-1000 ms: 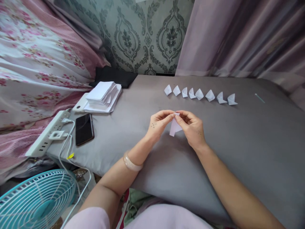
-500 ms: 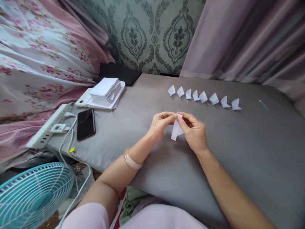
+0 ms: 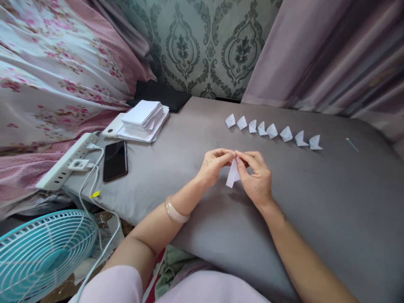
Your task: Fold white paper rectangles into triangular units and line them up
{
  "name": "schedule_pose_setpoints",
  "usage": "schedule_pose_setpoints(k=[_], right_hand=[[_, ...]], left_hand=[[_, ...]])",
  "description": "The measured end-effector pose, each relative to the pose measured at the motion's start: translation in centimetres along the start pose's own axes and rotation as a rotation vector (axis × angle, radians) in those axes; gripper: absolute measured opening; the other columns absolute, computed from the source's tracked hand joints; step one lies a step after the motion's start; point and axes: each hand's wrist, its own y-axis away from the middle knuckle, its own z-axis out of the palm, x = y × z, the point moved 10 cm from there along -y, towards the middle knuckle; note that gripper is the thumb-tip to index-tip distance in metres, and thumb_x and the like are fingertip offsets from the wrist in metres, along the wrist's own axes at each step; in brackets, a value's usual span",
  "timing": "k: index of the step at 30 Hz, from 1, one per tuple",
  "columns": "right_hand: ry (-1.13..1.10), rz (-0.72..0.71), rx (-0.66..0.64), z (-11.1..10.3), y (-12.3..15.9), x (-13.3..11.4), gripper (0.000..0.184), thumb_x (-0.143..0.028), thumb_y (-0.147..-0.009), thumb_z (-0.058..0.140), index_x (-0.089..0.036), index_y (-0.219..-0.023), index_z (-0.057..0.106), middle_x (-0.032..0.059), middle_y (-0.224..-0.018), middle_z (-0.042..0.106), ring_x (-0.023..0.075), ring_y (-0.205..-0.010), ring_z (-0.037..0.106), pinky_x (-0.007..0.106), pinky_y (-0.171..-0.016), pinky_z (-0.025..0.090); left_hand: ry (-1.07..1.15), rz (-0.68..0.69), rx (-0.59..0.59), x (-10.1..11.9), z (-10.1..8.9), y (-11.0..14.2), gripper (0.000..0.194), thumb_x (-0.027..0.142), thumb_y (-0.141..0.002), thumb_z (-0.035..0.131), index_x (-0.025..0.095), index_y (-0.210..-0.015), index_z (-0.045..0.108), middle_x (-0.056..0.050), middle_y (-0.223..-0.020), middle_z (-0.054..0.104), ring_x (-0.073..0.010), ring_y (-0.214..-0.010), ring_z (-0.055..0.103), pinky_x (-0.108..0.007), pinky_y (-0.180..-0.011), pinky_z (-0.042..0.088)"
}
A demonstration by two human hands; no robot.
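My hands have drifted a touch lower and nearer since a second ago, and the paper now hangs a little steeper between them; the whole bed has slid down and left in view as my head tipped. Left hand is pinched on the paper's top edge, thumb and forefinger closed on it. Right hand is pinched there too, fingertips meeting the left ones right at the fold. The paper sits just above the grey cover, in the middle, lower end pointing down toward me.

Beyond my hands, a row of folded pieces lines up across the cover, well apart from my fingers. Off to the left, the sheet stack lies on a flat white thing whose edge only peeks out. Beside it, the phone, face dark, and the power strip with a cable plugged in.

No containers anywhere here. The fan is cut off at the bottom-left corner. The paper's upper fold is hidden behind my fingertips, so its exact shape there I cannot tell. A thin pale stick far right is too small to make out.
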Motion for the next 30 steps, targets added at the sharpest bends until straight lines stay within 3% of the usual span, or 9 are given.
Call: schedule_pose_setpoints(k=[7,11,15,18,22,26,30], right_hand=[[0.321,-0.275,-0.062,0.5,0.5,-2.2,0.036,-0.013,-0.088,0.049,-0.02,-0.119,0.066,0.01,-0.096,0.063,0.0212,-0.088,0.056,0.038,-0.081,0.051],[0.442,-0.329,-0.093,0.9,0.9,-2.6,0.046,-0.009,-0.086,0.045,-0.019,-0.127,0.061,0.0105,-0.099,0.063,0.0227,-0.089,0.054,0.037,-0.08,0.05],[0.53,-0.296,-0.152,1.5,1.0,-2.2,0.052,-0.008,-0.086,0.041,-0.018,-0.135,0.054,0.0131,-0.105,0.062,0.0252,-0.093,0.053,0.04,-0.079,0.05],[0.492,-0.237,-0.16,1.5,0.9,-1.8,0.05,-0.008,-0.087,0.04,-0.019,-0.133,0.057,0.0138,-0.106,0.061,0.0252,-0.094,0.053,0.041,-0.081,0.049],[0.142,-0.098,-0.137,0.6,0.2,-1.0,0.05,-0.009,-0.086,0.036,-0.024,-0.125,0.064,0.0093,-0.102,0.058,0.0203,-0.095,0.055,0.039,-0.087,0.049],[-0.268,0.231,-0.153,0.6,0.0,2.2,0.037,-0.017,-0.085,0.046,-0.029,-0.109,0.072,0.0039,-0.104,0.062,0.0164,-0.095,0.06,0.033,-0.082,0.051],[-0.492,0.52,-0.017,0.6,0.8,5.1,0.022,-0.036,-0.084,0.061,-0.023,-0.096,0.074,0.0048,-0.094,0.071,0.0184,-0.088,0.066,0.034,-0.078,0.053]], left_hand=[[0.015,0.007,-0.047,-0.1,0.3,0.0,0.017,0.026,-0.066,0.078,0.012,-0.073,0.072,-0.003,-0.07,0.065,-0.0096,-0.066,0.055,-0.027,-0.072,0.043],[0.027,-0.004,-0.061,0.2,0.4,0.2,0.015,0.025,-0.068,0.077,0.012,-0.075,0.072,-0.003,-0.072,0.066,-0.01,-0.068,0.057,-0.027,-0.075,0.044],[0.066,-0.045,-0.083,0.0,0.5,0.1,0.016,0.022,-0.067,0.078,0.012,-0.079,0.074,-0.005,-0.078,0.069,-0.0127,-0.075,0.061,-0.029,-0.08,0.045],[0.105,-0.098,-0.099,-0.7,0.6,-0.2,0.02,0.025,-0.066,0.081,0.013,-0.08,0.074,-0.006,-0.08,0.071,-0.0136,-0.075,0.063,-0.029,-0.079,0.046],[0.167,-0.138,-0.119,-1.3,0.7,-0.4,0.023,0.029,-0.063,0.084,0.014,-0.077,0.074,-0.005,-0.076,0.07,-0.0134,-0.07,0.064,-0.03,-0.074,0.048],[0.144,-0.115,-0.107,-1.1,0.7,-0.4,0.024,0.029,-0.062,0.085,0.014,-0.076,0.073,-0.005,-0.074,0.07,-0.0131,-0.068,0.063,-0.029,-0.071,0.049],[0.1,-0.047,-0.073,-0.5,0.6,-0.2,0.022,0.03,-0.063,0.084,0.015,-0.076,0.073,-0.002,-0.074,0.069,-0.0104,-0.068,0.06,-0.026,-0.07,0.046]])
